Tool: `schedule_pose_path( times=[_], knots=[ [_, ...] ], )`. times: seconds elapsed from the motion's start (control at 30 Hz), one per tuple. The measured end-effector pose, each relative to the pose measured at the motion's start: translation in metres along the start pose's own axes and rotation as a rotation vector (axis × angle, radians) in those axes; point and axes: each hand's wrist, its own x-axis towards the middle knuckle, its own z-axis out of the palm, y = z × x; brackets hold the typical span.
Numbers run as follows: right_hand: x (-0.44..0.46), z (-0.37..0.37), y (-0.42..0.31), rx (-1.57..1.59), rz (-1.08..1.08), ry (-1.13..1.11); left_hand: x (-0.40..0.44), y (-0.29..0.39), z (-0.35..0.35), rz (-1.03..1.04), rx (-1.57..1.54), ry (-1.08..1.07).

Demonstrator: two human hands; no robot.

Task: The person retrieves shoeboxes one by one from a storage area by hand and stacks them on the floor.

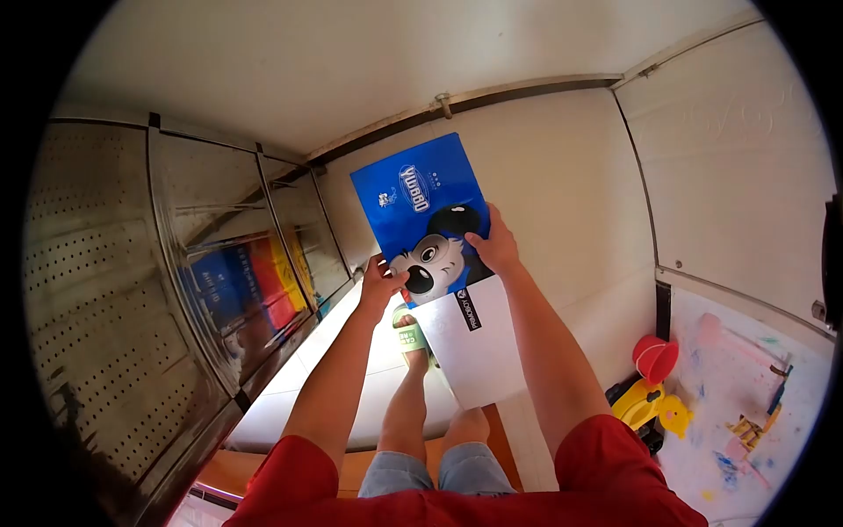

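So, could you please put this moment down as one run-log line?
left hand: gripping blue package, lower left | right hand: gripping its right edge | white panel: just below it | red bucket: beside yellow toy

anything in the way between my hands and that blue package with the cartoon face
Nothing visible: the left hand is already on the blue package at its lower left edge, the right hand at its right edge. The white panel sits below, clear of the visible fingers.
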Motion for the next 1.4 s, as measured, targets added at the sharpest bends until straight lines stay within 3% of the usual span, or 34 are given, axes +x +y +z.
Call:
schedule_pose_path(
  times=[0.13,0.2,0.27,0.33,0.43,0.5,0.57,0.63,0.7,0.8,0.87,1.1,1.23,1.3,1.4],
  knots=[
    [-0.009,0.003,-0.007,-0.028,0.049,0.047,0.003,-0.007,0.002,0.059,0.052,0.039],
    [-0.021,0.009,-0.012,-0.027,0.036,0.117,-0.005,-0.008,0.009,0.092,0.336,0.15],
    [-0.042,0.017,-0.02,-0.444,-0.285,0.342,-0.027,-0.003,0.025,0.155,0.429,0.256],
    [-0.075,0.021,-0.017,-0.459,-0.324,0.291,-0.048,-0.01,0.031,0.252,0.612,0.38],
    [-0.164,0.012,-0.034,-0.391,-0.43,0.282,-0.119,-0.019,0.024,0.414,0.716,0.243],
    [-0.229,-0.001,-0.04,-0.033,-0.439,0.003,-0.185,-0.008,0.028,0.323,0.508,-0.023],
    [-0.301,-0.026,-0.069,0.107,-0.279,-0.283,-0.261,0.004,0.028,0.195,0.441,-0.106],
    [-0.373,-0.053,-0.1,0.195,-0.34,-0.353,-0.328,-0.019,0.017,0.159,0.212,-0.151],
    [-0.428,-0.06,-0.115,0.311,-0.238,-0.496,-0.397,-0.015,-0.004,0.113,0.228,-0.209],
    [-0.498,-0.07,-0.148,0.31,-0.255,-0.615,-0.487,-0.034,-0.025,0.246,-0.169,-0.286],
    [-0.538,-0.068,-0.185,0.259,-0.338,-0.708,-0.545,-0.03,-0.045,0.288,-0.284,-0.215],
    [-0.656,0.041,-0.265,-0.074,-0.519,-1.087,-0.68,-0.113,-0.156,0.514,-0.663,-0.034],
    [-0.713,0.168,-0.296,-0.268,-0.676,-1.285,-0.728,-0.185,-0.243,0.562,-0.824,0.161],
    [-0.747,0.234,-0.311,-0.546,-0.995,-1.234,-0.743,-0.222,-0.29,0.578,-0.949,0.231],
    [-0.814,0.325,-0.356,-0.487,-1.005,-1.316,-0.783,-0.254,-0.377,0.628,-0.975,0.392]
  ],
)
